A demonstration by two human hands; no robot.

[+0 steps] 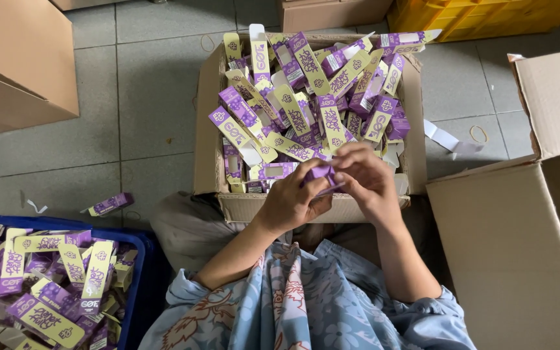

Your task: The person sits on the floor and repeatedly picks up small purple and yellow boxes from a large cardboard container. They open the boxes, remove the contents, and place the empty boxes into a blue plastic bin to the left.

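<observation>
Open brown cardboard box [210,123] on grey tiled floor [131,110], heaped with flat purple-and-yellow paper cartons [306,97]. Blue plastic crate [139,249], same cartons. Left hand [291,201], right hand [365,181]: fingers clamped together on one small purple carton [323,174] over the box's near edge.

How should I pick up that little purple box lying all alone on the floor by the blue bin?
Take the purple box across its two long sides, near the middle, coming straight down from above. It lies flat on the grey floor, long and slim, with open floor around it, so fingers probably fit on both sides. Pinch gently; it looks like thin card that may squash.
</observation>
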